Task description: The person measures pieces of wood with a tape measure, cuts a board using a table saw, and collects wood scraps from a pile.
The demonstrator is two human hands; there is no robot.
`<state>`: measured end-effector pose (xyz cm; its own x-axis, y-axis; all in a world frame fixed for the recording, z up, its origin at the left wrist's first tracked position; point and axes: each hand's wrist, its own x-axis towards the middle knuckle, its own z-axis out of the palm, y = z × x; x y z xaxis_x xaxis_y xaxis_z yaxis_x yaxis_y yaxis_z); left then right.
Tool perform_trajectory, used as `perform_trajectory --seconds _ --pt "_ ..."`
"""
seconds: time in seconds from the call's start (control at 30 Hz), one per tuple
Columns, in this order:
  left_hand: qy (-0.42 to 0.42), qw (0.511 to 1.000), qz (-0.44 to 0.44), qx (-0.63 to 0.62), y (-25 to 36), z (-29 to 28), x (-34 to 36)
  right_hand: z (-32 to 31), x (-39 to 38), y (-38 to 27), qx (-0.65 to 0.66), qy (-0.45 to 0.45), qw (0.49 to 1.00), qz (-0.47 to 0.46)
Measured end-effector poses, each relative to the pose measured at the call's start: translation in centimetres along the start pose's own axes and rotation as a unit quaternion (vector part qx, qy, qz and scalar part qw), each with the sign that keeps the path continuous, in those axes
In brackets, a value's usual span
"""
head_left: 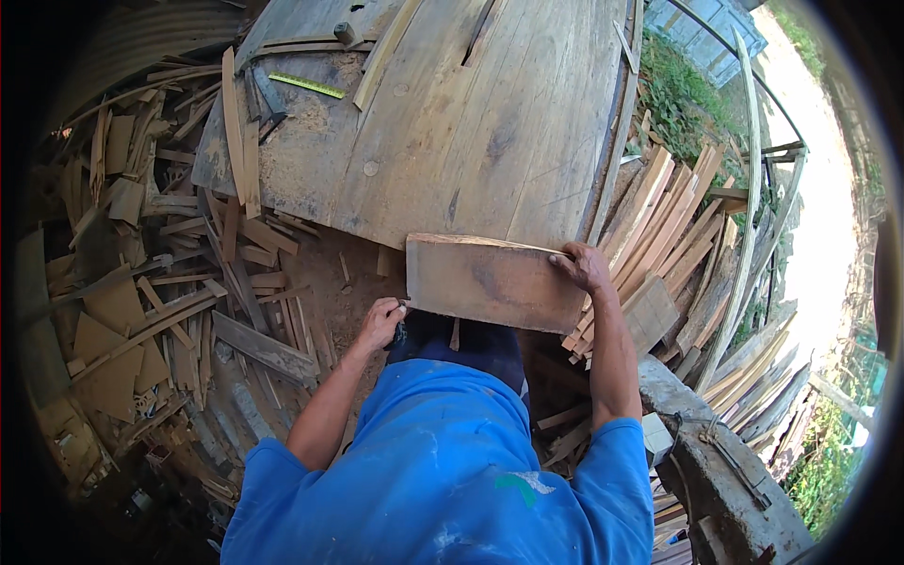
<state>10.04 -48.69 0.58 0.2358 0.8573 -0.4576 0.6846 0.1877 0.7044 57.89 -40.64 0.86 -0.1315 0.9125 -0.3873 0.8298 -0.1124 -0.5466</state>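
"Where the table [452, 160] meets the near side, what edges and room?"

"Table: one, planked, near edge running slantwise behind the board [452, 273]. Room for moving: over the planks beyond the board; a yellow rule [307, 86] lies well apart, far left. Left limit: heaped offcuts [264, 349], with a strip of brown ground [353, 273] before them. Right limit: stacked strips [650, 212], close beside the right forearm."

"And the board's looks?"

"One piece, oblong, brown-grey, broad face turned up toward the wearer. Dark stain near the middle; left end paler; upper edge light and rough; lower edge dark."

"Its place, and the hands?"

"At the table's near edge, above the wearer's legs, between the hands; contact with the table: cannot tell. Right hand [584, 268]: holding the board by its upper right corner. Left hand [381, 322]: just beside the lower left corner, fingers curled narrow; whether they grip anything, cannot tell."
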Motion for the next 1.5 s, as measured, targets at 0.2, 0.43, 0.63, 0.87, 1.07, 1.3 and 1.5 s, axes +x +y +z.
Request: perform_trajectory --seconds 0.2,0.43,0.63,0.87,1.07,1.3,1.5 --pt "-0.103 0.966 -0.163 -0.172 4.6 -0.2 1.7 -1.1 -2.2 1.8 -0.068 -0.041 0.992 0.102" --pt "-0.104 0.965 -0.14 -0.195 6.5 1.4 3.8 0.4 -5.2 2.4 0.009 0.123 0.988 0.091" --pt "-0.133 0.962 -0.152 -0.184 8.4 1.3 5.1 1.1 -5.5 3.4 0.017 0.157 0.975 0.158" --pt "-0.344 0.929 -0.133 -0.019 12.2 1.1 4.1 1.5 -8.0 1.0 -0.002 0.402 0.908 0.116" --pt "-0.37 0.918 0.063 0.126 19.6 4.5 5.3 5.8 -12.4 -9.5 0.501 0.014 0.862 0.079" --pt "-0.367 0.914 0.084 0.152 20.9 6.9 7.9 8.3 -14.0 -10.5 0.511 0.049 0.845 0.146" --pt "-0.452 0.874 0.083 0.158 22.4 8.6 8.7 6.8 -14.2 -6.8 0.516 -0.07 0.845 0.123"
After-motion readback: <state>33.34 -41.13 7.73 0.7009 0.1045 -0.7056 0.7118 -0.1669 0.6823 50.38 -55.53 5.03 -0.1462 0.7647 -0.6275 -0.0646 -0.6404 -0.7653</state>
